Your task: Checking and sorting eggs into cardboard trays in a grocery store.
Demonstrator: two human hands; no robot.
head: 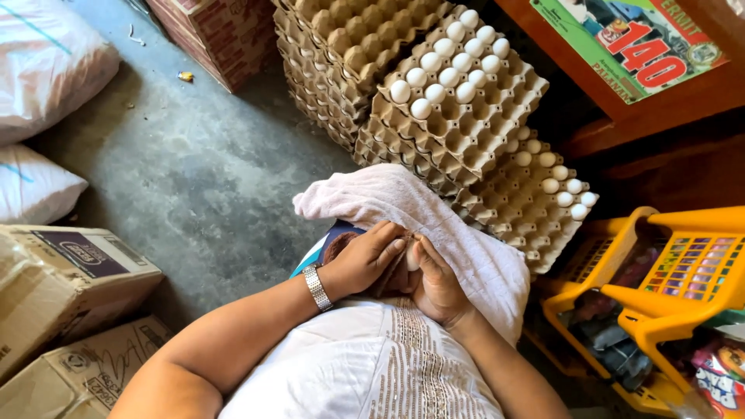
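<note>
Both hands, left hand (363,260) and right hand (436,281), close around a white egg (412,256) over the pale pink towel (434,225) on the lap; egg mostly hidden by fingers

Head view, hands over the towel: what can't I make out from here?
- Egg: mostly hidden between the left hand and right hand; only a white sliver shows.
- Brown cloth: largely covered by the left hand.
- Lower egg trays: contents hidden by the trays stacked above.
- Pink towel: near end hidden behind the person's body.
- Yellow basket: cut off by the right edge.
</note>
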